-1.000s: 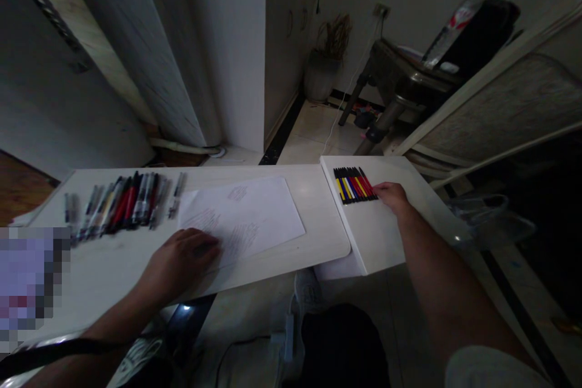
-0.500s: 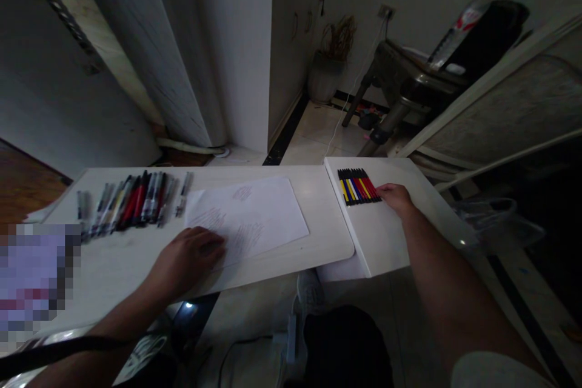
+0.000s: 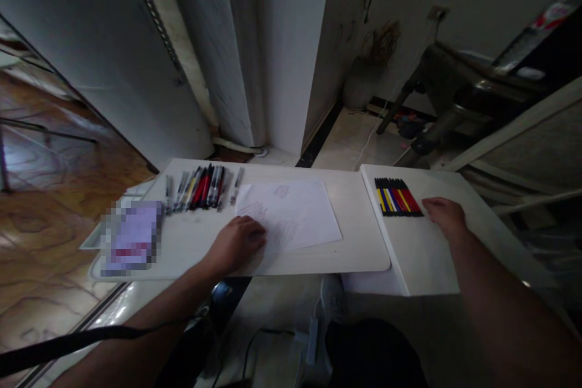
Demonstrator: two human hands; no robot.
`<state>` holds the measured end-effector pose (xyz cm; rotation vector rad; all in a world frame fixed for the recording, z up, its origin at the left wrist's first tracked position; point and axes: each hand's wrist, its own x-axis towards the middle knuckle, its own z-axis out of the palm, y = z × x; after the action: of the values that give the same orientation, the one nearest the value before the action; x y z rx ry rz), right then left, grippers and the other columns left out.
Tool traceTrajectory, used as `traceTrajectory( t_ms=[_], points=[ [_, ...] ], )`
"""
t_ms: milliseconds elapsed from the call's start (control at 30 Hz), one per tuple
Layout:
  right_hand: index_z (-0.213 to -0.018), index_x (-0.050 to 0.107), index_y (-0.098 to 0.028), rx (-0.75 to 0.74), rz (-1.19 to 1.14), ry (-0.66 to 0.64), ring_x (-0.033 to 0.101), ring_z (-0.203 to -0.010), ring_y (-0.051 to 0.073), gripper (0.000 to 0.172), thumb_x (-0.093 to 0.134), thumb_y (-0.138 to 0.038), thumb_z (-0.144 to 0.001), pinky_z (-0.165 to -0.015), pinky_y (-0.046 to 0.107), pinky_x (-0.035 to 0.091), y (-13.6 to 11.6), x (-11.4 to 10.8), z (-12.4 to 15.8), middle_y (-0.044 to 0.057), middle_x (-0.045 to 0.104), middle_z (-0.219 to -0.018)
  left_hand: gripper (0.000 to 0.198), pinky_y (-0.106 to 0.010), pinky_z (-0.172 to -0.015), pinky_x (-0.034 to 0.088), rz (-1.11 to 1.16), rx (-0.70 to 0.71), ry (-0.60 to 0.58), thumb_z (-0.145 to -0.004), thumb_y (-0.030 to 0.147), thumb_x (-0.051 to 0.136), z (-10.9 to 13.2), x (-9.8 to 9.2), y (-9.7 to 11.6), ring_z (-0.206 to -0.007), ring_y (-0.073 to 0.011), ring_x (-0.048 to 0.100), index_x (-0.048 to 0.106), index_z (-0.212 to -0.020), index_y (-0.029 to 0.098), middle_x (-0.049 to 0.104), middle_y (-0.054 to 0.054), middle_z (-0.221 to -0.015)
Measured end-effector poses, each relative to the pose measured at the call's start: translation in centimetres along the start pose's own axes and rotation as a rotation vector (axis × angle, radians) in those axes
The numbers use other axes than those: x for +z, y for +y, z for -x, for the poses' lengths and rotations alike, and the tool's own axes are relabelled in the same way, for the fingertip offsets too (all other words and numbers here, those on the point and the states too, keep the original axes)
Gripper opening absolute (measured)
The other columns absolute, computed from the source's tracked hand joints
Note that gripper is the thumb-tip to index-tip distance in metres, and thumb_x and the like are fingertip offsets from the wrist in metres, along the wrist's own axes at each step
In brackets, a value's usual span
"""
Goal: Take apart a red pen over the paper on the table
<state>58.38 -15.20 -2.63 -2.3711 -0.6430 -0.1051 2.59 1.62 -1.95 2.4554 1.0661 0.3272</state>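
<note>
Head view, contents listed by size.

Counter: long pale top, rounded at its right end, running across the middle of the picture.

Second counter: smaller white top, set just beside the right end of the first and angled away from it.

Sheet of paper: white, lying flat on the long counter, faint scribbles near its left and lower part.

Left hand: palm down, fingers relaxed and slightly curled, resting on the lower left corner of the sheet of paper; gripping nothing.

Right hand: lying flat on the second counter, fingers loose, just beside the right edge of the row of coloured pens; whether the fingertips touch the nearest pen cannot be told. It holds nothing.

Loose pens: a spread of black, grey and red ones laid side by side on the long counter, left of the paper, well apart from both hands.

Row of coloured pens: yellow, blue and red barrels with black caps, packed tight and parallel near the far left corner of the second counter.
</note>
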Motion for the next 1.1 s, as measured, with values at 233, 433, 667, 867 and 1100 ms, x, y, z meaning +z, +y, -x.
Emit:
traceTrajectory(
  t_ms=[233,433,667,867,1100],
  points=[
    [-0.084,0.073,-0.017,-0.044,-0.281,0.109,0.062,-0.063,0.020,0.027,0.065,-0.038,-0.068,-0.058,0.031,0.050,-9.8,0.2,6.4,0.006,0.069,-0.073,0.018,-0.034,-0.084,0.047,0.026,-0.018,0.034,-0.075,0.026,0.062,0.6,-0.3,0.4,-0.092,-0.0236,0.060,0.073,-0.088,0.020,0.068,-0.009,-0.093],
    [-0.084,0.072,-0.015,-0.209,-0.495,-0.258,0.062,-0.065,0.020,0.032,0.066,-0.044,-0.071,-0.056,0.028,0.048,-19.7,3.7,18.2,0.007,0.069,-0.072,0.019,-0.032,-0.079,0.046,0.054,-0.039,0.087,-0.078,0.030,0.062,0.8,-0.2,0.3,-0.087,-0.0224,0.061,0.073,-0.086,0.017,0.069,-0.010,-0.089],
    [-0.080,0.071,-0.017,-0.331,-0.419,-0.458,0.065,-0.071,0.021,0.027,0.064,-0.042,-0.072,-0.068,0.029,0.049,-23.4,8.4,25.4,0.008,0.073,-0.078,0.024,-0.031,-0.076,0.043,0.007,-0.342,0.341,-0.087,0.023,0.049,1.4,-2.8,-2.8,-0.085,-0.0209,0.062,0.071,-0.089,0.013,0.069,-0.014,-0.091],
    [-0.078,0.071,-0.017,-0.420,-0.306,-0.436,0.065,-0.070,0.022,0.028,0.060,-0.042,-0.074,-0.068,0.031,0.048,-23.8,9.5,26.6,0.007,0.072,-0.075,0.028,-0.032,-0.075,0.045,-0.103,-0.631,0.411,-0.088,0.029,0.048,1.3,-4.2,-5.4,-0.087,-0.0238,0.064,0.069,-0.102,0.017,0.067,-0.013,-0.100],
    [-0.075,0.070,-0.020,-0.484,-0.218,-0.495,0.065,-0.068,0.021,0.024,0.059,-0.041,-0.075,-0.065,0.029,0.046,-24.0,9.7,26.8,0.005,0.071,-0.072,0.033,-0.031,-0.087,0.047,-0.115,-0.595,0.459,-0.087,0.028,0.052,0.5,-3.9,-5.6,-0.099,-0.0218,0.061,0.065,-0.116,0.024,0.059,-0.009,-0.120]
  ],
)
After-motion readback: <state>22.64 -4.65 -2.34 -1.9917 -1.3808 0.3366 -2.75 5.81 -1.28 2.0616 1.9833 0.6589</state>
